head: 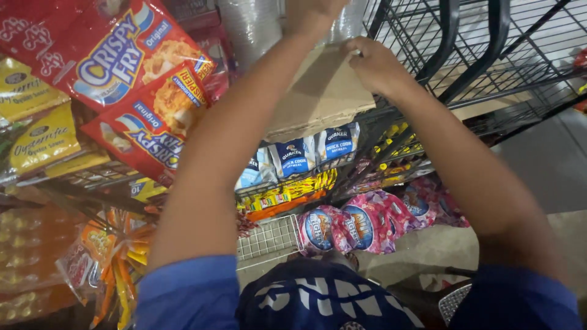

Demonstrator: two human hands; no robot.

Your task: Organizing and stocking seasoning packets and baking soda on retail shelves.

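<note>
Gripping a brown cardboard sheet (321, 91) on the upper wire rack (489, 55), right hand (376, 64) has fingers curled over its edge; left hand (309, 15) is partly out of frame, grip indeterminable. Blue oatmeal packets (306, 156) sit below.

The person wears a short-sleeved top with bright blue sleeves (189, 293), each ending just above the elbow, so both forearms are bare down to the left hand (309, 15) and the right hand (376, 64). The chest panel (324, 302) between the sleeves is a darker navy, printed with large pale block lettering (seen upside down from the head camera and partly cut off by the lower edge of the view). No watch, ring, bracelet or glove shows on either hand or wrist.
</note>
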